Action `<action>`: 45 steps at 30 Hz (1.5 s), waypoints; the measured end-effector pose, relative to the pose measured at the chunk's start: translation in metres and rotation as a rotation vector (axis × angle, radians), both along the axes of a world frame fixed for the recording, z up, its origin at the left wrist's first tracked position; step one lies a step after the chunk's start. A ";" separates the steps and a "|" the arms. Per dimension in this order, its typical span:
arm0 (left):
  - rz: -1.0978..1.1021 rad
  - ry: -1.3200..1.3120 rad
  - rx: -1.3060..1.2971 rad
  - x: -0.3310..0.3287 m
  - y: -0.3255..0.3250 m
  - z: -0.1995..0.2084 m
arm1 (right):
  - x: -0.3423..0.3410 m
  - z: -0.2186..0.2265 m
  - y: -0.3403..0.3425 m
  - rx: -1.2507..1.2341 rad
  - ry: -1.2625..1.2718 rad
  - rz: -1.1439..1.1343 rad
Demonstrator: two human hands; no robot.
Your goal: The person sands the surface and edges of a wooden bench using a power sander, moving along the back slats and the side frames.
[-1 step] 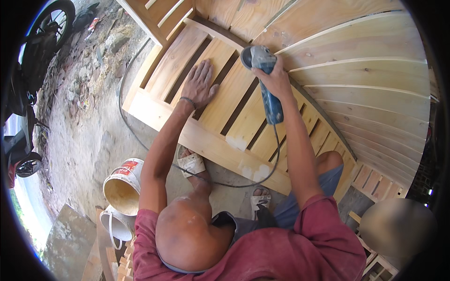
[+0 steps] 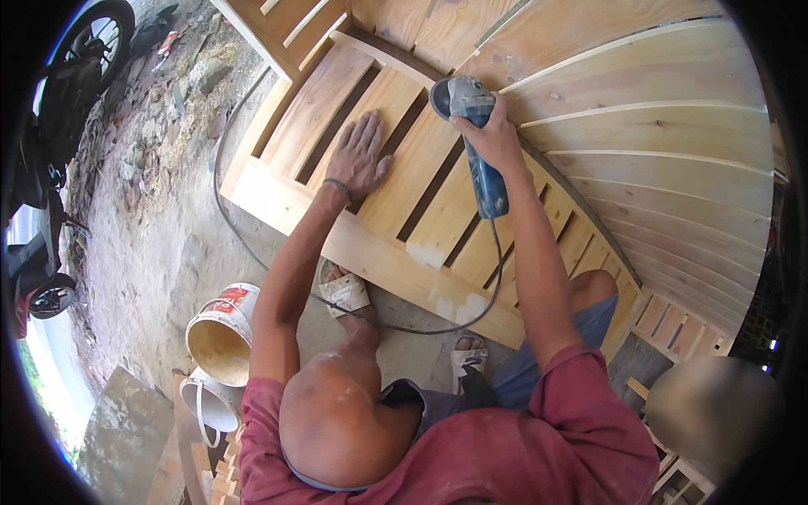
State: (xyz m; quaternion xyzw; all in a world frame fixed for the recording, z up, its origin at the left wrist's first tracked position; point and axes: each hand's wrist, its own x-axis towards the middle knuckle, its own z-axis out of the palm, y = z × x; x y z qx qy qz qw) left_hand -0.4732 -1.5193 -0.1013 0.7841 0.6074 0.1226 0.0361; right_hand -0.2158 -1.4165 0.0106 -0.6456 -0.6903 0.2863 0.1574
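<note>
My right hand (image 2: 498, 141) is wrapped round a blue angle grinder (image 2: 488, 187) with a grey metal head. The grinder's disc faces left, over the far edge of a slatted wooden bench seat (image 2: 412, 172); contact with the wood cannot be made out. My left hand (image 2: 359, 158) lies flat on the slats, palm down, fingers stretched out. A dark cord (image 2: 498, 269) runs from the grinder's near end, loops over the seat's front rail (image 2: 383, 252) and passes under my left forearm. Pale patches show on this rail.
A tall panel of wooden boards (image 2: 648, 135) rises behind the seat, and a slatted side (image 2: 295, 42) stands at its left end. White buckets (image 2: 220, 332) sit on the ground at left. A motorcycle (image 2: 84, 59) is at far left. My sandalled feet (image 2: 345, 292) are below the front rail.
The grinder and my right hand have shifted very slightly away from me and to the left. My left hand stays flat on the slats.
</note>
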 end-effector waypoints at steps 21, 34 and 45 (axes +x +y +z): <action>0.241 0.059 -0.117 -0.071 -0.124 -0.007 | 0.004 -0.001 -0.171 -0.295 -0.086 0.575; 0.222 0.002 -0.161 -0.022 -0.162 -0.003 | 0.021 0.008 -0.090 -0.155 -0.044 0.381; -0.099 0.009 -0.222 0.049 -0.167 0.008 | 0.071 -0.005 -0.042 -0.075 0.018 -0.005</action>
